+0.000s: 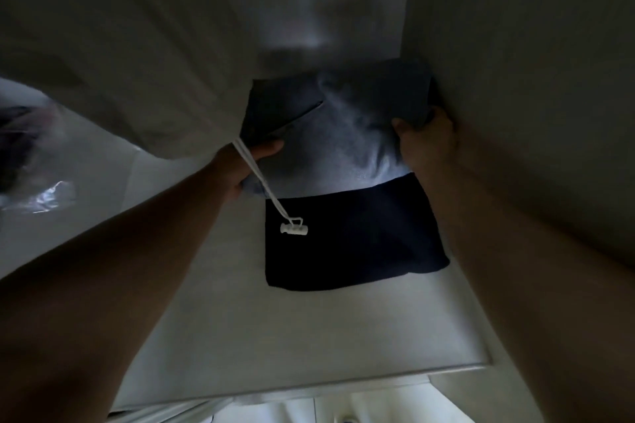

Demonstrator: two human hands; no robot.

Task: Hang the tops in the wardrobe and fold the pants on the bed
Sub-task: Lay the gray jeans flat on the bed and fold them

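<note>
Two hands, left hand (247, 161) and right hand (422, 137), grip folded grey pants (343, 148) between them.

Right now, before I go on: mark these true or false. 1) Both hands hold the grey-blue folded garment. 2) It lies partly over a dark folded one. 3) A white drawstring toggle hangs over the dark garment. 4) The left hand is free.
1) True: the left hand and the right hand grip the grey-blue folded garment.
2) True: it overlaps the dark folded garment.
3) True: the white toggle hangs in front of it.
4) False: the left hand grips the garment's edge.
</note>
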